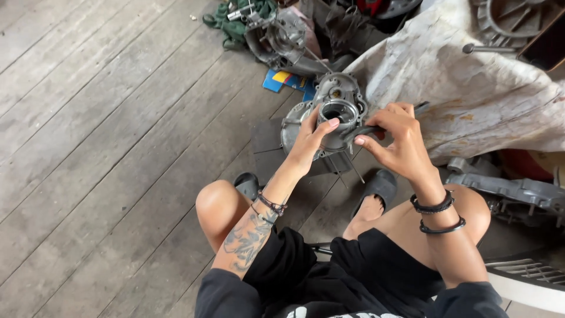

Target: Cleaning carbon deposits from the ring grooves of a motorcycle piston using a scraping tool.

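A grey metal engine casing (338,97) with a round bore stands on a dark mat (268,144) on the wooden floor in front of my knees. My left hand (309,141) grips the casing's near rim, thumb at the edge of the bore. My right hand (397,144) pinches a thin dark tool (368,129) whose tip reaches toward the bore; its other end pokes out past my fingers. Thin metal studs (353,168) stick out below the casing.
A second engine casing (282,38) and a green rag (235,23) lie further back. A stained white cloth (471,88) covers a heap at right. Another grey engine part (512,188) lies beside my right knee. Bare wooden planks (106,147) stretch to the left.
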